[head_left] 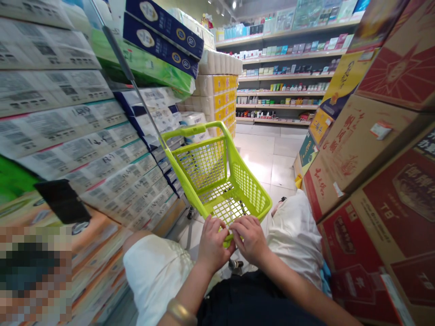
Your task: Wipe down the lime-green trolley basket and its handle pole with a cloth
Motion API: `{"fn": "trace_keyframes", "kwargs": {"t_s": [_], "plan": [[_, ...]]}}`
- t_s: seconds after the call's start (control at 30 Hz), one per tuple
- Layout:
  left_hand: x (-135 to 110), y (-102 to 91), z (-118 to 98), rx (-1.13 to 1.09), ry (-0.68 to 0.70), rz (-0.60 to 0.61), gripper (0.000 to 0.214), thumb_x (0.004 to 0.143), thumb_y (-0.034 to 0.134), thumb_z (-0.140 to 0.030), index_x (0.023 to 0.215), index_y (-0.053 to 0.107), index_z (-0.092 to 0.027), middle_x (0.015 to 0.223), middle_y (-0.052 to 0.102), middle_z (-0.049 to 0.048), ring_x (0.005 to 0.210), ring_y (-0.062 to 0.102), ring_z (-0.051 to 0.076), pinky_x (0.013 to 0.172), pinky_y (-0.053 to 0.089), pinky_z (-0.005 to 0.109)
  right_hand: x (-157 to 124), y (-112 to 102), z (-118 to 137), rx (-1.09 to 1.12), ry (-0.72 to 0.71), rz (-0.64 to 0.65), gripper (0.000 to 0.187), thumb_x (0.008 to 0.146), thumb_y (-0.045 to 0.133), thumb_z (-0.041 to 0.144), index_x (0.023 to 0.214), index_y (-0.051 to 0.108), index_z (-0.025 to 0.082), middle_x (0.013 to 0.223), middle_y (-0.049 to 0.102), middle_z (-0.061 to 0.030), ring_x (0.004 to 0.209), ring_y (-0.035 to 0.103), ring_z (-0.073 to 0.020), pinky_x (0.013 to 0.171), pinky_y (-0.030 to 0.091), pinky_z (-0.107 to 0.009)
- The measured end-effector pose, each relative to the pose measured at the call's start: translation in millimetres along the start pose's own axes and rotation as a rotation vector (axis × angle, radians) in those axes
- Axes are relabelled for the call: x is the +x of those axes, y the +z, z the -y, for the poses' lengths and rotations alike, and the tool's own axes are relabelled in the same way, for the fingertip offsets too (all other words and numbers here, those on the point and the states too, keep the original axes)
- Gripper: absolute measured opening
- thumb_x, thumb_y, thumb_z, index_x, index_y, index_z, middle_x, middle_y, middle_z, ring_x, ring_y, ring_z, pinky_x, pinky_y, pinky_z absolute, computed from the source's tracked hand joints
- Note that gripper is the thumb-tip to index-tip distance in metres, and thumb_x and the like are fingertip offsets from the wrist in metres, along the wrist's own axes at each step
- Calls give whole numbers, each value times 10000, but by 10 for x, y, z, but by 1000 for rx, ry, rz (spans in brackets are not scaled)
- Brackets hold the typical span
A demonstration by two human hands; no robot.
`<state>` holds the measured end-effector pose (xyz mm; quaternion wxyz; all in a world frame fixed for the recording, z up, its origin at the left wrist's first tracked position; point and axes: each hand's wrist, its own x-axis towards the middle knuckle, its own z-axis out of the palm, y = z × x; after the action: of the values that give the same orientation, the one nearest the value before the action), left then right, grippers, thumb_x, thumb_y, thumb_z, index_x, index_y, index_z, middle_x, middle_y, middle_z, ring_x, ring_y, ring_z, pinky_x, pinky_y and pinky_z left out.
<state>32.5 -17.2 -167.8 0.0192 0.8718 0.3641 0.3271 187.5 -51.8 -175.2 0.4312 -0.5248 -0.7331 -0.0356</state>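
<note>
A lime-green plastic shopping basket (217, 181) on wheels stands in the aisle just in front of me, tilted, its handle (193, 131) raised at the far side. It looks empty. My left hand (212, 244) and my right hand (249, 240) both rest on the basket's near rim, fingers curled over the edge, close together. A gold bangle (180, 312) sits on my left wrist. White trouser legs show on either side of my hands.
Stacked tissue and paper-roll packs (84, 136) wall the left side. Red and brown cardboard cartons (374, 181) are piled on the right. The pale tiled floor (268, 158) runs ahead to shelves of bottles and boxes (282, 77). Toilet-roll packs (219, 86) stand at the aisle's far left.
</note>
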Motion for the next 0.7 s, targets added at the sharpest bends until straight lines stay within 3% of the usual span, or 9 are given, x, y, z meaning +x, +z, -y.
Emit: {"fn": "trace_keyframes", "kwargs": {"t_s": [0.17, 0.23, 0.4, 0.6, 0.7], "plan": [[-2, 24, -4, 10, 1, -7, 89, 666, 702, -238, 686, 616, -221, 862, 592, 30, 938, 552, 225, 1085, 367, 509, 28, -107, -283, -77, 120, -88, 156, 908, 497, 169, 906, 647, 212, 880, 656, -39, 889, 556, -194, 839, 354, -338], [-2, 30, 0, 5, 1, -5, 83, 667, 700, -242, 690, 622, -223, 866, 592, 32, 942, 551, 228, 1087, 366, 514, 27, -81, -238, -74, 133, -95, 156, 903, 495, 167, 894, 644, 212, 880, 657, -40, 883, 553, -196, 839, 354, -340], [-5, 24, 45, 11, 33, -10, 61, 689, 669, -252, 737, 653, -219, 873, 599, 47, 947, 547, 237, 1072, 380, 523, 20, 39, 47, -9, 9, 18, 172, 916, 471, 171, 955, 634, 213, 879, 663, -38, 865, 560, -189, 823, 361, -328], [-2, 14, 57, 34, 44, 7, 80, 676, 704, -269, 693, 646, -216, 879, 608, 46, 960, 548, 241, 1093, 363, 529, 25, -24, -136, -87, 54, -51, 155, 926, 473, 180, 910, 626, 201, 851, 666, -39, 844, 560, -190, 805, 353, -323], [-16, -1, 69, 43, 42, 12, 77, 677, 703, -273, 693, 651, -218, 878, 608, 43, 956, 552, 241, 1098, 358, 532, 11, 29, -70, -92, 56, -63, 149, 917, 485, 171, 877, 625, 203, 845, 660, -36, 847, 550, -191, 819, 343, -329]]}}
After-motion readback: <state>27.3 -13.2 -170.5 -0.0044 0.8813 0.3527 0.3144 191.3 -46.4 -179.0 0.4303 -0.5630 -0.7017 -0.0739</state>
